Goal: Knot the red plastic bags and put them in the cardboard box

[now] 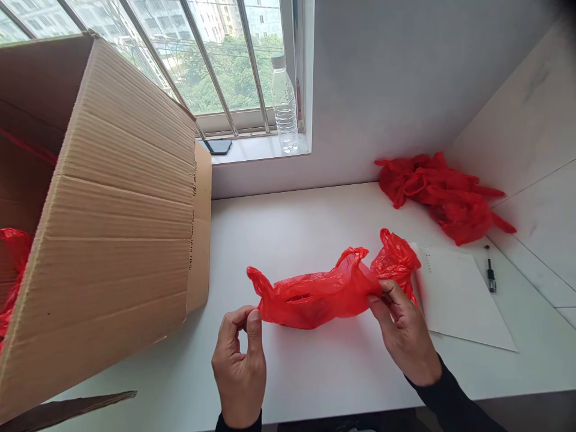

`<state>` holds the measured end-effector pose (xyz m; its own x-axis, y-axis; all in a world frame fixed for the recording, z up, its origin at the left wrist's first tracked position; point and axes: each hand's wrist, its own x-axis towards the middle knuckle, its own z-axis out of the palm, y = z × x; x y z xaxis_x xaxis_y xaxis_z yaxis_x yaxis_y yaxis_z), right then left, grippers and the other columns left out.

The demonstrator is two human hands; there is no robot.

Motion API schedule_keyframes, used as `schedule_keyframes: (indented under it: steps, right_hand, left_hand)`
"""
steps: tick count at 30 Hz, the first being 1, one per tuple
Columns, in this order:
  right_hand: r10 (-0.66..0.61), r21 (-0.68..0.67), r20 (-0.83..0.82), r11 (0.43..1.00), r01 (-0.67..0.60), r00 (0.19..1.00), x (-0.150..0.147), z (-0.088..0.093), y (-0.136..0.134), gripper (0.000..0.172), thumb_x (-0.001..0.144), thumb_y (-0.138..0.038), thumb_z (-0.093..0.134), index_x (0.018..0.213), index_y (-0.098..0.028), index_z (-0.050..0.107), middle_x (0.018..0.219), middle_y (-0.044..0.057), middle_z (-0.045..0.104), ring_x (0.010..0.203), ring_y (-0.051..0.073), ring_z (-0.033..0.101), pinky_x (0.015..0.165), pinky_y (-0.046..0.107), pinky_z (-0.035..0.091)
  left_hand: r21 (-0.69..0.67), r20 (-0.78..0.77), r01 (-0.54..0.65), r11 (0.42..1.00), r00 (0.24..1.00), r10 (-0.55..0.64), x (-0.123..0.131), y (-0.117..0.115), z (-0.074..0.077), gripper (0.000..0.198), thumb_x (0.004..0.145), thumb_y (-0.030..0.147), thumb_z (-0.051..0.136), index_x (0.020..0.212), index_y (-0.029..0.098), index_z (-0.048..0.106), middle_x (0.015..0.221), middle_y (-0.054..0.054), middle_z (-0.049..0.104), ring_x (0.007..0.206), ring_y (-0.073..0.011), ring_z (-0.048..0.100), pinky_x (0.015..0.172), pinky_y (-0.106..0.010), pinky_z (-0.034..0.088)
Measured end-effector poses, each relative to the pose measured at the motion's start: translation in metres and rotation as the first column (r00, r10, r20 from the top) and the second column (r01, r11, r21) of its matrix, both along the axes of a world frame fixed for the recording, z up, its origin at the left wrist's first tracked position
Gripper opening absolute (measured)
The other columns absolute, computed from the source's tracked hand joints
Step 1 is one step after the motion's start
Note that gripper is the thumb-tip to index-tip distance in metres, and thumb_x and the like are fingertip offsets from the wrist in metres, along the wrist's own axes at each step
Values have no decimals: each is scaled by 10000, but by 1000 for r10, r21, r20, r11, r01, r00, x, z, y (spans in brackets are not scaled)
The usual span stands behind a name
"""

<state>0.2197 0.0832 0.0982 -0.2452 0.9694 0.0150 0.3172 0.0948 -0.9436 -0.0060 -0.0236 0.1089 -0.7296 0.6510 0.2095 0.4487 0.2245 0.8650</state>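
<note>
A thin red plastic bag (315, 297) stretches between my two hands above the white table. My left hand (240, 366) pinches its left end between thumb and forefinger. At the right end, my right hand (402, 333) grips the bag the same way. The bag's handles stick up, and a small dark slit shows along its front; what lies inside cannot be made out. Just behind my right hand sits another crumpled red bag (396, 258), partly covered by the held one.
A large open cardboard box (121, 198) with red plastic inside fills the left. At the back right lies a heap of red bags (443, 195). White paper (468, 300) and a pen-like black tool (491, 276) lie right. A bottle (284, 108) and phone (217, 146) stand on the sill.
</note>
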Motion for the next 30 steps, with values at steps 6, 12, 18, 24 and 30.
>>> schedule_keyframes:
  steps: [6, 12, 18, 24, 30]
  right_hand:
    - [17, 90, 121, 996, -28, 993, -13, 8, -3, 539, 841, -499, 691, 1298, -295, 491, 1335, 69, 590, 1246, 283, 543, 1026, 446, 485]
    - [134, 81, 126, 986, -145, 983, -20, 17, 2, 287, 963, -468, 546, 824, -258, 683, 826, 24, 717, 847, 226, 675, 853, 392, 553]
    - [87, 108, 64, 990, -94, 994, -12, 37, -5, 185, 960, -419, 576, 1018, -300, 706, 1004, 10, 726, 1011, 221, 678, 805, 310, 570]
    - [-19, 99, 46, 995, 14, 999, 0, 45, -16, 144, 930, -327, 630, 1067, -316, 675, 1125, 8, 691, 1064, 211, 659, 810, 282, 551]
    - [84, 68, 94, 994, -91, 992, 6, 29, -11, 246, 955, -323, 578, 1198, -350, 608, 1198, 7, 663, 1108, 203, 643, 880, 316, 570]
  left_hand:
    - [60, 411, 133, 989, 900, -146, 12, -8, 9, 274, 989, 498, 476, 952, 236, 547, 592, 45, 581, 590, -140, 554, 646, -278, 478]
    - [9, 322, 70, 998, 944, -69, 25, -4, 14, 357, 873, 537, 634, 1048, 238, 550, 1070, -50, 656, 913, -214, 657, 787, -349, 543]
    - [-43, 172, -80, 996, 981, 86, 22, 0, 14, 295, 839, 496, 691, 876, 216, 606, 803, -4, 661, 726, -166, 633, 707, -291, 524]
    - [-8, 176, -108, 994, 978, 108, 15, -24, 22, 240, 870, 468, 659, 965, 252, 618, 721, 27, 616, 581, -135, 564, 549, -237, 487]
    - [33, 252, -10, 999, 968, 2, 26, -31, 38, 257, 832, 471, 712, 778, 238, 618, 1059, -34, 581, 992, -204, 584, 844, -278, 502]
